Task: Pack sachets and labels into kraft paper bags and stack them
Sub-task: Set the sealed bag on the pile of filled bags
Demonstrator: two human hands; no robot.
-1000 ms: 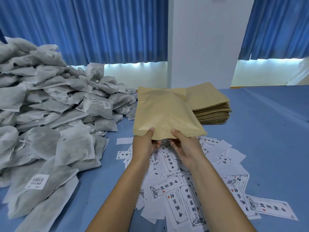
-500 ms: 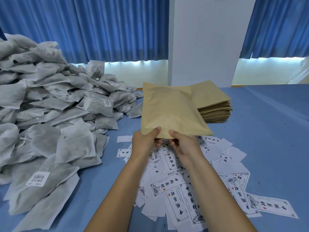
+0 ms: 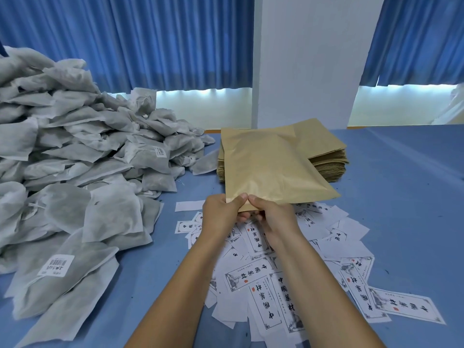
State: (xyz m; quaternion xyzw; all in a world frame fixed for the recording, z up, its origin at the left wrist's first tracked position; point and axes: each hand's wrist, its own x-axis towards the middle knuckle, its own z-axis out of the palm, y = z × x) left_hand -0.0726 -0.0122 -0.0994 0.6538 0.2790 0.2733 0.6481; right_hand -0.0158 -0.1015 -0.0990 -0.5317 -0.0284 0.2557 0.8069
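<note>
Blue table (image 3: pixel 406 202). A big heap of grey sachets (image 3: pixel 75 172) lies on it, left of the left hand (image 3: pixel 221 213), from near to far side; a few show white stickers (image 3: pixel 55 265). White printed labels (image 3: pixel 263 287) are scattered loose and overlapping under both forearms and out right of the right hand (image 3: pixel 275 218). A blank slip (image 3: pixel 188 205) lies just left of the left hand. The bag stack (image 3: pixel 326 159) sits just beyond the hands, with one sachet just beside its left edge.

Looks like a small packing workroom. Shows a blue-covered worktable (image 3: pixel 401 197) heaped with grey sachets (image 3: pixel 75 151), loose printed labels (image 3: pixel 266 292) and a stack of kraft paper bags (image 3: pixel 329 164). Backs onto blue curtains (image 3: pixel 150 41) and a white pillar (image 3: pixel 308 59).
</note>
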